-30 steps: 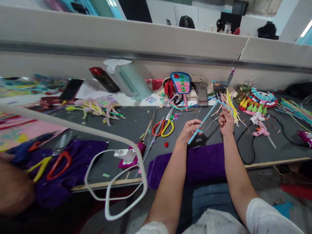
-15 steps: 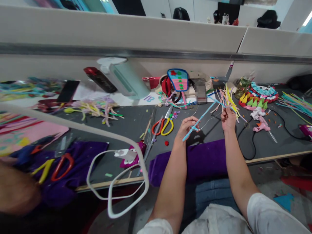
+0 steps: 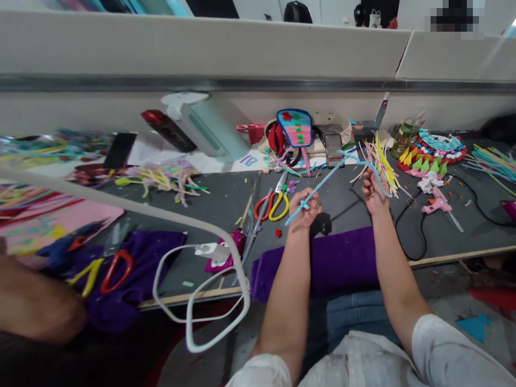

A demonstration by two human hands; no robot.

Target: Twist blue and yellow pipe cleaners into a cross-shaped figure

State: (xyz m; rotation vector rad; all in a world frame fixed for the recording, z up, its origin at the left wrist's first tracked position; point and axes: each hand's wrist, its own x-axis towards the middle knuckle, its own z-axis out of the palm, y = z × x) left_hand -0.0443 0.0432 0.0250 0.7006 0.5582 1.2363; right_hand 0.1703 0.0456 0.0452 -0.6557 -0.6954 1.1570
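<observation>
A light blue fuzzy stem (image 3: 331,173), bent at its top, stretches between my two hands above the dark table. Near its lower end, where a short piece crosses it, my left hand (image 3: 305,208) is closed on the stem. My right hand (image 3: 374,191) has its fingers curled around the stem's bent right part. Left of my left hand lie scissors (image 3: 278,207) with red and yellow handles. Below both forearms rests a folded purple cloth (image 3: 342,260).
Pale stems (image 3: 379,164) lie beyond my right hand. A pink glue gun (image 3: 437,203) with a black cord sits at right. A white cable (image 3: 217,231) loops across the left. Another person's arm (image 3: 36,301) is at far left.
The view has shifted slightly. My left hand has turned, showing more of its palm, and the stem's bent right part now hangs lower beside my right hand.
</observation>
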